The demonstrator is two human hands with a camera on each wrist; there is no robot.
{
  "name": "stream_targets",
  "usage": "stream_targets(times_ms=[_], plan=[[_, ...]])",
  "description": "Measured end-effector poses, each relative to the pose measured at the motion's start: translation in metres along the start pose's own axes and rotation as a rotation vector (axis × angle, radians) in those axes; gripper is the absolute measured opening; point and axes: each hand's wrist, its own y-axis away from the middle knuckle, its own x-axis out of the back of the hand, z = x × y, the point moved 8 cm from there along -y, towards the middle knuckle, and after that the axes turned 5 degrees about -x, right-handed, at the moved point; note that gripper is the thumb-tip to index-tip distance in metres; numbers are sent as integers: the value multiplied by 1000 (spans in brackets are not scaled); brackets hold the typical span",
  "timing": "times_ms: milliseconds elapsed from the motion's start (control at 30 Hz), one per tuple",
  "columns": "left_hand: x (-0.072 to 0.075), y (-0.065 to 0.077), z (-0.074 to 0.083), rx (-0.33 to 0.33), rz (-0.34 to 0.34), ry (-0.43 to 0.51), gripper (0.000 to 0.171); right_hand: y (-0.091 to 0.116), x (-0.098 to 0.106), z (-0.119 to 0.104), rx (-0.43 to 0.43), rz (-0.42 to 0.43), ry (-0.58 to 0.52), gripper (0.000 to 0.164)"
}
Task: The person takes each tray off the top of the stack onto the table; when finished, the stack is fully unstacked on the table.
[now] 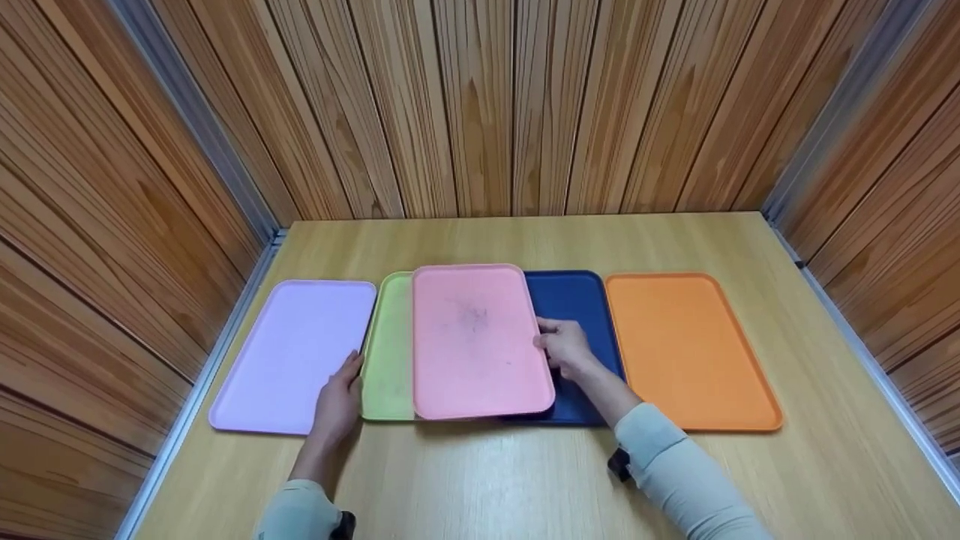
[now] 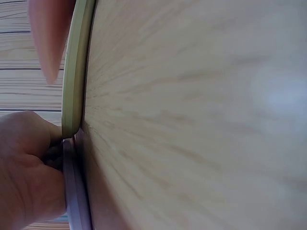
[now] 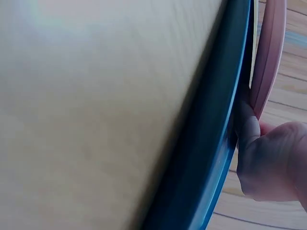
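Note:
My right hand [image 1: 566, 346] pinches the right edge of a pink tray [image 1: 480, 345], thumb on top and fingers below. The pink tray is raised over a green tray [image 1: 388, 352] and a navy blue tray [image 1: 574, 300], hiding part of both. In the right wrist view, a gap shows between the pink tray [image 3: 268, 57] and the blue tray [image 3: 201, 120]. My left hand [image 1: 341, 397] rests at the seam between the green tray and a purple tray [image 1: 296, 352], fingers along the green tray's left edge. The left wrist view shows the left hand [image 2: 29, 167] against both rims.
An orange tray [image 1: 694, 352] lies right of the blue one. The trays stand side by side in a row on a wooden table [image 1: 487, 480]. Wood-plank walls [image 1: 480, 112] enclose the table at the back and both sides, with metal rails [image 1: 199, 390] along the side edges.

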Motion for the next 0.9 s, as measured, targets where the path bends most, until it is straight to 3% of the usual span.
stream_targets(times_ms=[267,500,700,900], plan=[[-2,2,3,-36,21,-16,44,-1,46,-3,-13,32,-2,55],[-2,0,4,-9,-1,-16,45,2,92,-9,-34,78,22,55],[-1,1,4,-24,-4,-13,47,2,118,-10,-47,73,-40,55],[-3,6,3,-33,-17,-7,51,5,148,-10,-63,77,-8,54]])
